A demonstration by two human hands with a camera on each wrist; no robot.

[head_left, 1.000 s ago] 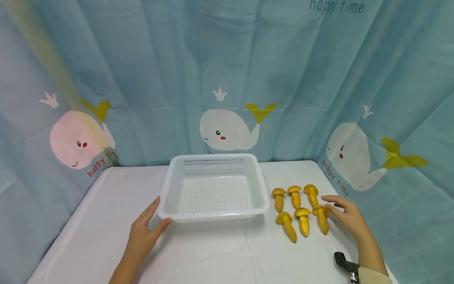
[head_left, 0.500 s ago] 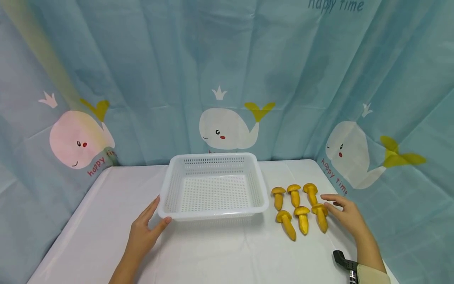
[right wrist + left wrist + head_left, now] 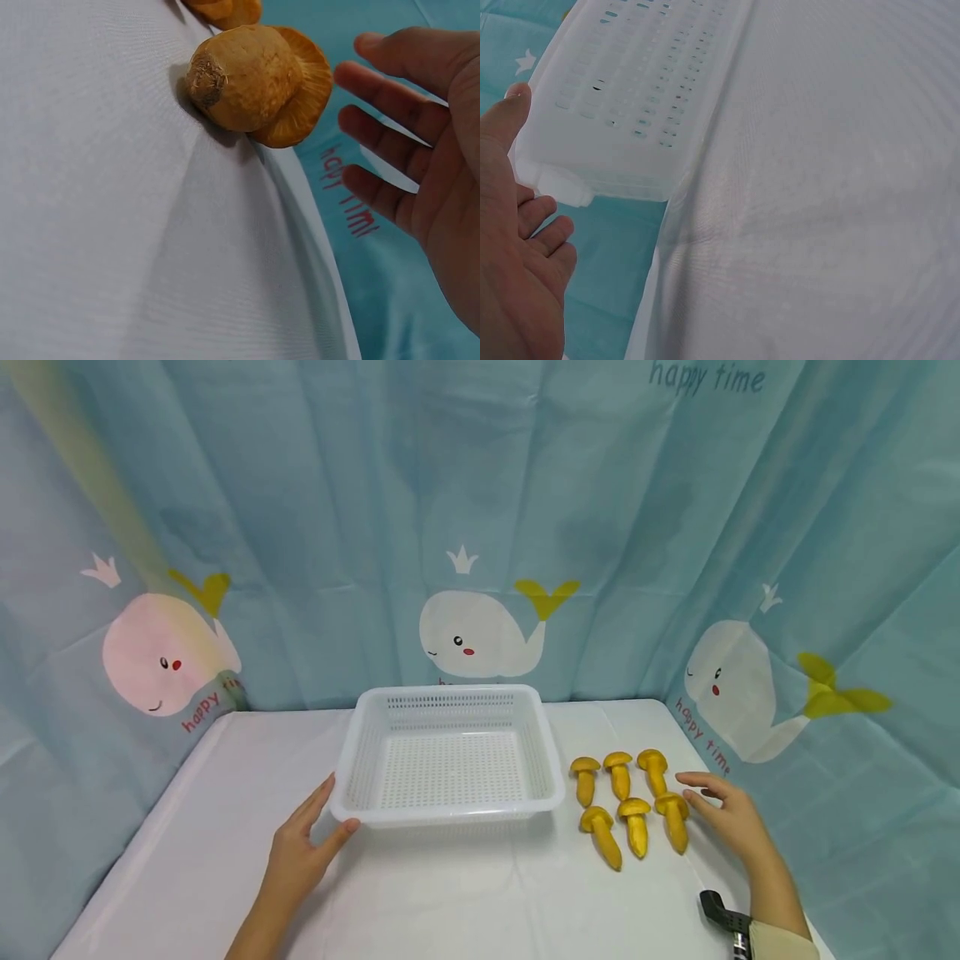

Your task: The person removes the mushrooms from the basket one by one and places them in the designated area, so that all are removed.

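Note:
A white perforated plastic basket (image 3: 450, 814) stands with nothing in it at the middle of the table. My left hand (image 3: 296, 856) is at its near left corner, thumb at the front and fingers along the left side; in the left wrist view the thumb meets the basket's edge, and the fingers are loosely bent. Several yellow-brown mushrooms lie in two rows to the basket's right. Nearest my right hand (image 3: 731, 818) is the near-row rightmost mushroom (image 3: 675, 831). The right fingers are relaxed and spread beside its cap, and the right wrist view shows a small gap between them.
A white cloth (image 3: 450, 902) covers the table. Blue curtains (image 3: 337, 568) printed with whales enclose the back and sides. A black camera mount (image 3: 722, 912) is strapped at the right wrist, by a beige sleeve (image 3: 780, 942).

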